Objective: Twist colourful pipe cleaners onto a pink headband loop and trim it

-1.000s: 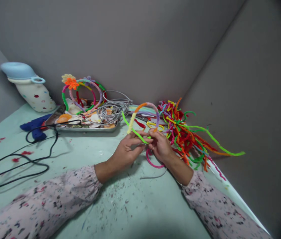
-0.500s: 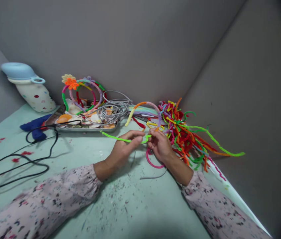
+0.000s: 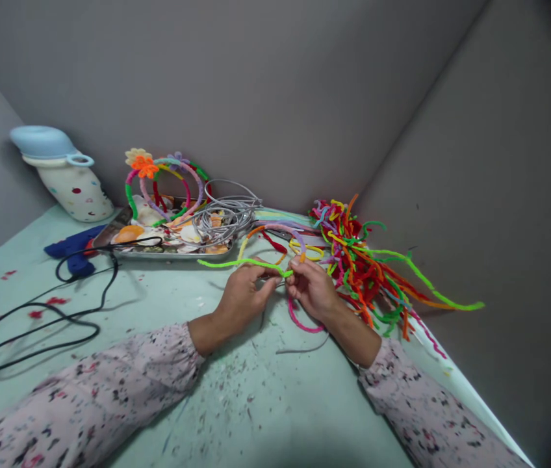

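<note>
A bright green pipe cleaner [image 3: 221, 264] runs from the left across the curled fingers of my left hand [image 3: 243, 296], whose fingertips close near its bend. My right hand [image 3: 313, 287] pinches the ring being wrapped, where the green meets it. Above the fingers, this ring's fuzzy arch [image 3: 275, 227] passes through yellow, orange, pink and purple. Below my right hand hangs a pink wrapped curve [image 3: 299, 321], and a bare grey wire end [image 3: 305, 351] sticks out beneath it. My fingertips hide the joint itself.
At the right lies a tangled heap of pipe cleaners [image 3: 353, 260]. A metal tray [image 3: 173, 256] holds scraps, coiled grey wire [image 3: 229, 218] and flowered wrapped rings [image 3: 145, 168]. Farther left are a blue glue gun [image 3: 73, 250], its black cord [image 3: 102, 299] and a blue-lidded bottle [image 3: 73, 188].
The green pipe cleaner's free length has risen and now lies over my left fingers rather than between thumb and fingers. The coloured arch has tipped lower. My right hand keeps its pinch.
</note>
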A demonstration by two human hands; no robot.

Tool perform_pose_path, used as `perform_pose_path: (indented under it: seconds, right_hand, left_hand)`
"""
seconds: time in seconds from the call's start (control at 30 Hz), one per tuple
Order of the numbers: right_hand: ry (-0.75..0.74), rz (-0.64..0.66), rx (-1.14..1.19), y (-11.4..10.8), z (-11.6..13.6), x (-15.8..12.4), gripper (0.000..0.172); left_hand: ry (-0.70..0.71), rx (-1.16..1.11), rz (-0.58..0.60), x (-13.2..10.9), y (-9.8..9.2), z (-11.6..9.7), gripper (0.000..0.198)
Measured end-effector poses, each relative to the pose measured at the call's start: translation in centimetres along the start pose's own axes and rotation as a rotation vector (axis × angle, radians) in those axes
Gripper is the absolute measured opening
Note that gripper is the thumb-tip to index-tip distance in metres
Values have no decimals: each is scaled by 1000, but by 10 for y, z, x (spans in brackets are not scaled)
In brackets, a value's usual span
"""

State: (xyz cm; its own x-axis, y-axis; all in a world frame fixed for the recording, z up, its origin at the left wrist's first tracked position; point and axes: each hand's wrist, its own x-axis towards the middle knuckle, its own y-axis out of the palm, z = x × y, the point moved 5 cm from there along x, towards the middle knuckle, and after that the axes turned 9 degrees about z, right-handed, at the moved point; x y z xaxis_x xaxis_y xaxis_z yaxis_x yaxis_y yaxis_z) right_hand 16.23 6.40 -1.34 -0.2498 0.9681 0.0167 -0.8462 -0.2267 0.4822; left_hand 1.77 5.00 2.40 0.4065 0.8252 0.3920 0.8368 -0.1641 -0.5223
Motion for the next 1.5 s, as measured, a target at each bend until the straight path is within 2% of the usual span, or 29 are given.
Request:
perform_pose_path:
  seconds: [0.2,0.53,0.9,1.13,1.5]
  right_hand:
    - [16,33,7,0,-2,1,15]
    - [35,43,14,6,-1,-1,20]
    - [20,44,-25,6,1,-1,24]
    - [47,42,-46,6,0,-1,25]
    - [53,64,-41,9,0,-3,25]
  left_hand:
    - [70,-26,11,0,-1,-7,15]
    - [101,37,6,0,-3,-8,19]
    - [-17,82,-34,0,1,-1,14]
    - [-3,159,19,0,1,-3,16]
    - [8,177,-18,-2,-1,-4,16]
